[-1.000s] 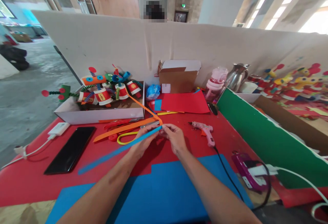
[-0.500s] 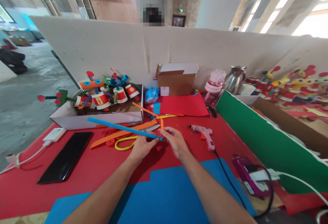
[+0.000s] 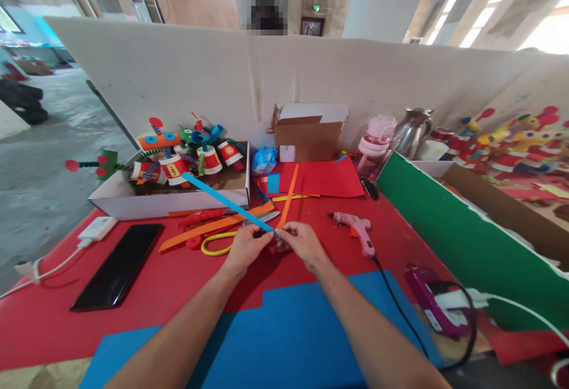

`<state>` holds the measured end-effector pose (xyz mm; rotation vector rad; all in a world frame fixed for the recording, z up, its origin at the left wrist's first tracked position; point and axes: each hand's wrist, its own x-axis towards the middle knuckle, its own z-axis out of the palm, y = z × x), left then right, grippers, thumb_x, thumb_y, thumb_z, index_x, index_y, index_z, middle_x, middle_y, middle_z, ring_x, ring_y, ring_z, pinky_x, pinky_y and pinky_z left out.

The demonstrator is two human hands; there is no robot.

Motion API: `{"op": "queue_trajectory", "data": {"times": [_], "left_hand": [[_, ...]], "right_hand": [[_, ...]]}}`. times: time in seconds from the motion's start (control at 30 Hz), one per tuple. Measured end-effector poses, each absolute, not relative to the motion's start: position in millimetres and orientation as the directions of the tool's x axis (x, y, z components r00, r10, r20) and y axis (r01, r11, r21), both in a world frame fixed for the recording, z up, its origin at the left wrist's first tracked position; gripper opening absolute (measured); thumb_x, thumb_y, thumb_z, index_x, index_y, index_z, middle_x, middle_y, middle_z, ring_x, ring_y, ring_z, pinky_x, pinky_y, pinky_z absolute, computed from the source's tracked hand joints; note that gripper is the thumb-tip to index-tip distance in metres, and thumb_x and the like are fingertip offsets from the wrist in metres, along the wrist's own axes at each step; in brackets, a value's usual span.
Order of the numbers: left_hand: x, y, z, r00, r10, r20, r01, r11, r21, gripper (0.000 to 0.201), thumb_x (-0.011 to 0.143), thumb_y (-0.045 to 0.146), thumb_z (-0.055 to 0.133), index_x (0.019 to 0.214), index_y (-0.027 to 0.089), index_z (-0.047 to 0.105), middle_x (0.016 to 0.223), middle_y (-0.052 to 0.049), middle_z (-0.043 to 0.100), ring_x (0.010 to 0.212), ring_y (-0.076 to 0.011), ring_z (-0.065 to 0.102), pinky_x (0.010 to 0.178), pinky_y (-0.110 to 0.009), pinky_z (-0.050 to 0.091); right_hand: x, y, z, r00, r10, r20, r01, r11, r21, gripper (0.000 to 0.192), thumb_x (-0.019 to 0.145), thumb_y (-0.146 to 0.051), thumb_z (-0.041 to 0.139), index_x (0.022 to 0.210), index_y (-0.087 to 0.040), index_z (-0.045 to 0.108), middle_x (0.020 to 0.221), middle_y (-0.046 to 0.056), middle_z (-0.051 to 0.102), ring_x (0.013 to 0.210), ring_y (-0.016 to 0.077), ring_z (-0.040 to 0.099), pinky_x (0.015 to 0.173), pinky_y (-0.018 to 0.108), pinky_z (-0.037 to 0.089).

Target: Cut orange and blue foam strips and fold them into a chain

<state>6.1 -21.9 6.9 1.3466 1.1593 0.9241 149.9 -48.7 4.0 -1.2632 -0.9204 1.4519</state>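
Both hands meet above the middle of the red table top (image 3: 146, 282), fingertips pinched together. The left hand (image 3: 246, 248) and the right hand (image 3: 299, 242) both clamp the near ends of a blue paper strip (image 3: 226, 201), which slants up and away to the left, and an orange paper strip (image 3: 287, 198), which runs up and away toward the red sheet (image 3: 326, 178).

Just behind the hands lie yellow-handled scissors (image 3: 217, 244); a pink glue gun (image 3: 355, 227) rests to the right. A blue sheet (image 3: 275, 341) covers the near edge. A white box of paper-cup figures (image 3: 171, 190) stands at back left, a black phone (image 3: 120, 264) near the left edge. A green board (image 3: 462, 241) walls the right side, a white partition (image 3: 311, 75) the far side.
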Motion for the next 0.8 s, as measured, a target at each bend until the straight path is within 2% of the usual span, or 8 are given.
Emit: {"op": "queue_trajectory", "data": {"times": [0.27,0.47,0.67,0.8], "left_hand": [[5,-21,6,0.203,0.973,-0.112,0.070,0.099,0.993,0.027,0.060,0.041,0.070,0.062,0.015,0.064,0.058,-0.002,0.064,0.056,-0.0137,0.054,0.056,-0.025,0.043],[6,-24,10,0.230,0.963,-0.139,-0.047,0.154,0.987,0.028,0.058,0.042,0.072,0.062,0.015,0.062,0.057,-0.002,0.065,0.053,-0.0143,0.057,0.054,-0.026,0.046],[6,-23,12,0.216,0.968,-0.126,0.067,0.114,0.991,0.023,0.057,0.038,0.069,0.059,0.016,0.064,0.055,-0.002,0.063,0.053,-0.0142,0.055,0.054,-0.025,0.042],[6,-23,11,0.233,0.967,-0.103,0.104,0.080,0.991,0.025,0.058,0.041,0.069,0.060,0.017,0.063,0.056,-0.002,0.064,0.055,-0.0146,0.055,0.056,-0.026,0.041]], "right_hand": [[149,-49,1,-0.036,0.957,-0.288,-0.285,-0.286,-0.915,0.038,0.051,-0.043,0.082,0.064,-0.016,0.060,0.056,0.001,0.067,0.049,0.0127,0.064,0.051,0.023,0.050],[147,-49,3,-0.020,0.943,-0.333,-0.315,-0.322,-0.893,0.036,0.052,-0.040,0.082,0.064,-0.016,0.059,0.056,0.001,0.067,0.049,0.0130,0.064,0.046,0.021,0.046],[158,-47,8,-0.057,0.945,-0.321,-0.251,-0.325,-0.912,0.035,0.051,-0.040,0.082,0.065,-0.016,0.060,0.053,-0.001,0.065,0.047,0.0097,0.061,0.050,0.021,0.046],[160,-47,8,-0.019,0.941,-0.339,-0.219,-0.334,-0.917,0.035,0.051,-0.040,0.081,0.064,-0.016,0.058,0.055,0.000,0.066,0.048,0.0116,0.062,0.047,0.021,0.043]]}}
